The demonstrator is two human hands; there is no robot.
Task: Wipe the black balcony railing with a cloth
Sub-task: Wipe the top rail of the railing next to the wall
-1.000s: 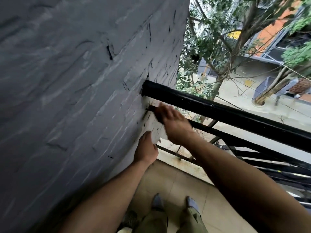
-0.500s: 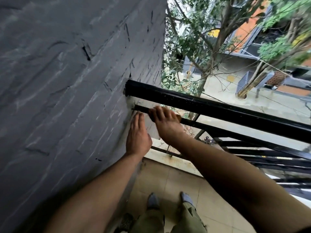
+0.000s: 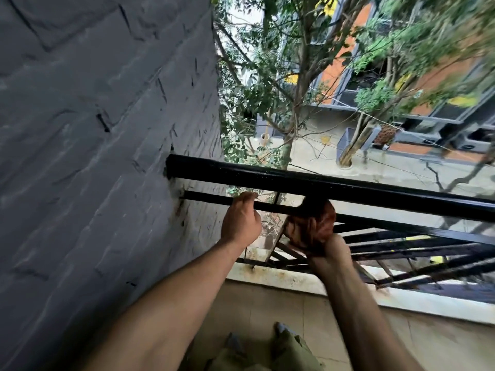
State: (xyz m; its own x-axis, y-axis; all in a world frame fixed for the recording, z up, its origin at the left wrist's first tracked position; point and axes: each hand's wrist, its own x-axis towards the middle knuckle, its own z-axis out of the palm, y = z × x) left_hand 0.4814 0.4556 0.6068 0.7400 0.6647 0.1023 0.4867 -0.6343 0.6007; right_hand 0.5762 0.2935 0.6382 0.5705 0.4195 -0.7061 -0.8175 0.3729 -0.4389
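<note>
Wiping looks to be at an early stage, judging by position alone. The right hand point(image 3: 325, 249) is clenched around a bunched reddish-brown cloth point(image 3: 320, 222). It holds the cloth against the thin bar point(image 3: 209, 198) of the black railing point(image 3: 401, 206), directly under the thick top rail point(image 3: 267, 178) and close to the wall end. Just to its left, the left hand point(image 3: 242, 220) grips the same thin bar, fingers curled over it, apparently for support.

No sheen or dust line tells wiped metal from unwiped, so what is finished cannot be read. The long run of railing to the right of the right hand, and the lower bars point(image 3: 401, 247) below it, look like the bulk of what remains.

Left of the left hand rises a grey painted brick wall point(image 3: 93, 129), into which the rails are set. Below both hands runs a rust-stained ledge point(image 3: 267, 275), then pale floor tiles point(image 3: 267, 311). Beyond the hands stand trees point(image 3: 294, 76) and an orange building point(image 3: 348, 57), blurred.
</note>
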